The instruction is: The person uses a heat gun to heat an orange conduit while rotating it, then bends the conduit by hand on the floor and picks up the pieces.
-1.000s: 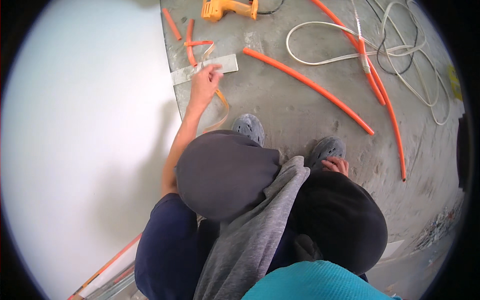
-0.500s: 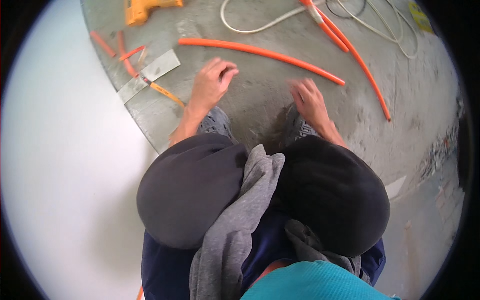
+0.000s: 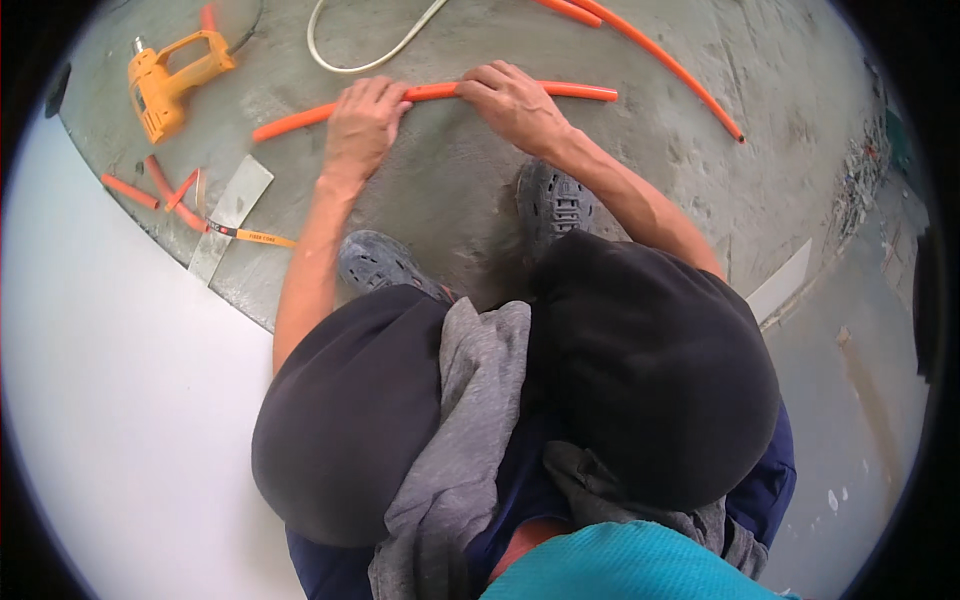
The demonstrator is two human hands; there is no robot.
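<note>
An orange plastic pipe (image 3: 430, 91) runs crosswise in front of my feet, slightly bowed. My left hand (image 3: 364, 118) is closed over its left part, fingers wrapped across the top. Farther right, my right hand (image 3: 503, 95) grips the same pipe near its middle, thumb and fingers curled around it. Both pipe ends stick out past my hands. Whether the pipe is raised off the floor or still touching it, I cannot tell.
At the far left lies a yellow heat gun (image 3: 165, 88). Short orange pipe pieces (image 3: 160, 185) and a pale flat strip (image 3: 232, 215) lie nearer, beside a white wall (image 3: 120, 380). A white cable (image 3: 340, 66) and a longer orange pipe (image 3: 670, 60) lie beyond on the concrete floor.
Both hands have reached forward from above my shoes and closed on the orange pipe, which was lying untouched. The view has shifted, bringing the whole heat gun into sight.
</note>
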